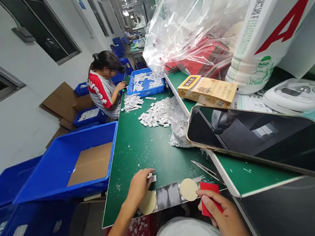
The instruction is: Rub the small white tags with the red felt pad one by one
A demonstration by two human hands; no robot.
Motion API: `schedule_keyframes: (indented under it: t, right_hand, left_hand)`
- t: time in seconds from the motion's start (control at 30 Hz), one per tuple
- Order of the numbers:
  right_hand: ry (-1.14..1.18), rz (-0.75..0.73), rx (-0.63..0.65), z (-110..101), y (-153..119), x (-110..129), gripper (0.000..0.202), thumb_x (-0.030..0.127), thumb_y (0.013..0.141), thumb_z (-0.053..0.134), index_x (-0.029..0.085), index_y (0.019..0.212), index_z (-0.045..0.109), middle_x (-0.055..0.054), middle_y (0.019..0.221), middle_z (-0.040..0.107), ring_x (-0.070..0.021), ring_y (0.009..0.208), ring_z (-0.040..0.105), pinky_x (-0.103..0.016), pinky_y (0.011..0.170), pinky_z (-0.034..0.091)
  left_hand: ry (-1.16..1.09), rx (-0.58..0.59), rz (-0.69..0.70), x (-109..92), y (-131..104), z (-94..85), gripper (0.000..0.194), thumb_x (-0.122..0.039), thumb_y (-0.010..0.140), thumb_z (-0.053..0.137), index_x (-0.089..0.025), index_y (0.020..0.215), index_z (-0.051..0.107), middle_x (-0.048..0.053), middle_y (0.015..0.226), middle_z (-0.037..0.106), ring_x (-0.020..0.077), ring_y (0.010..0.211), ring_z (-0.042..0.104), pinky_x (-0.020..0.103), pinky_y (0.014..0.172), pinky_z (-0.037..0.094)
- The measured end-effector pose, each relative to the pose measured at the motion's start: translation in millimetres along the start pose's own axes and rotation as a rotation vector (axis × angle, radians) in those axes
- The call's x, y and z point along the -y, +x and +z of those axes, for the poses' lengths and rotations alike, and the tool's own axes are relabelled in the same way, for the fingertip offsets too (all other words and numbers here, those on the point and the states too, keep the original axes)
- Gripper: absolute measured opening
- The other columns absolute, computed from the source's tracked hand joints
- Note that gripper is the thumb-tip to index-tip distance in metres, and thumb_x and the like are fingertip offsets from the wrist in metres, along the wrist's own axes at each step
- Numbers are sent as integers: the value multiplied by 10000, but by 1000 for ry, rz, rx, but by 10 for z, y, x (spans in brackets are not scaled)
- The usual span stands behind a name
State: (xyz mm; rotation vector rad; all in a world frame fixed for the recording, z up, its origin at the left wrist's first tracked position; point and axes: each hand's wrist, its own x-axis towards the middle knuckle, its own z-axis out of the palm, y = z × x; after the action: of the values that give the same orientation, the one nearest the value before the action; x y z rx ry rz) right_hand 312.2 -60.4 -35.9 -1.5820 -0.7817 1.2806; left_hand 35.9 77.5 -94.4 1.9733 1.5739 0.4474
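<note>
Near the front edge of the green table (128,160), my left hand (139,183) has its fingers curled at a small white piece (152,178). My right hand (224,212) grips a red square sheet (209,187) between thumb and fingers. A strip lies between my hands along the edge, bearing a cream round disc (148,203), a dark grey smudged sheet (169,196) and a second cream disc (189,189). My right fingertips are close to that second disc. Beyond the strip lies a slim pointed metal tool (207,170).
White small pieces (156,114) are heaped farther back, beside a blue tray (146,83). A phone (260,138), yellow box (208,90), white bottle (255,49) and plastic bag (184,28) occupy a raised shelf. Blue bins (62,171) stand left; a co-worker (106,83) sits beyond.
</note>
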Motion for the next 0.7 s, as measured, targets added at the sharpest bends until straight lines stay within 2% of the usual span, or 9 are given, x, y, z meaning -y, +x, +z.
schedule_keyframes:
  t: [0.13, 0.27, 0.4, 0.43, 0.5, 0.57, 0.6, 0.67, 0.7]
  right_hand:
    - [-21, -33, 68, 53, 59, 2, 478, 595, 860, 679, 166, 1013, 825, -31, 662, 670, -128, 492, 438, -261, 473, 339]
    - [3, -36, 134, 98, 88, 8, 458, 570, 898, 664, 166, 1063, 801, -34, 692, 666, -131, 507, 456, -254, 467, 338]
    - [128, -64, 105, 145, 70, 60, 417, 553, 938, 632, 214, 1155, 739, -6, 722, 632, -119, 507, 462, -220, 436, 333]
    - [149, -89, 144, 162, 56, 99, 392, 547, 945, 627, 224, 1138, 738, 1, 718, 625, -111, 499, 450, -213, 434, 341]
    - [160, -160, 349, 201, 32, 209, 365, 540, 948, 627, 223, 1069, 761, 1, 706, 627, -98, 475, 430, -206, 432, 364]
    - [99, -243, 531, 239, 34, 341, 355, 524, 940, 648, 214, 1036, 792, -26, 755, 678, -110, 513, 503, -222, 498, 455]
    - [53, -278, 506, 256, 48, 404, 353, 517, 941, 649, 216, 1044, 803, -49, 812, 714, -136, 587, 579, -245, 579, 516]
    - [-25, -311, 277, 283, 92, 504, 353, 508, 960, 623, 238, 1092, 809, -85, 961, 770, -215, 855, 698, -316, 803, 573]
    - [-39, -316, 172, 294, 116, 536, 354, 508, 968, 608, 252, 1107, 810, -93, 1035, 784, -250, 996, 705, -348, 898, 563]
  left_hand:
    - [-18, 12, -4, -11, -81, 191, 262, -364, 959, 649, -173, 1136, 673, 83, 1186, 690, 242, 1093, 662, 491, 963, 542]
    - [-153, -58, 9, -161, -26, 114, 217, -356, 952, 654, -163, 1042, 698, 61, 1021, 731, 214, 957, 698, 435, 882, 571]
    - [-349, -149, 70, -513, -166, 14, 217, -349, 958, 627, -165, 1031, 716, 85, 984, 773, 208, 892, 736, 330, 794, 593]
    - [-383, -176, 91, -619, -241, 9, 218, -340, 957, 627, -172, 1067, 710, 90, 1009, 776, 207, 909, 740, 321, 806, 593]
    - [-429, -231, 146, -815, -413, 16, 284, -287, 934, 664, -211, 1207, 661, 66, 1004, 781, 193, 904, 743, 317, 834, 590]
    - [-414, -325, 298, -960, -580, 25, 504, -188, 884, 719, -272, 1355, 560, 31, 983, 791, 178, 869, 750, 317, 839, 590]
    - [-394, -383, 391, -1007, -649, 23, 611, -125, 860, 730, -300, 1403, 511, 15, 972, 797, 171, 851, 755, 319, 845, 591]
    - [-331, -481, 544, -1058, -747, 6, 721, -20, 830, 720, -318, 1437, 469, 1, 956, 806, 161, 828, 763, 322, 863, 591]
    - [-300, -505, 578, -1067, -776, -8, 735, 5, 827, 711, -307, 1444, 462, 2, 945, 809, 157, 814, 764, 321, 866, 593]
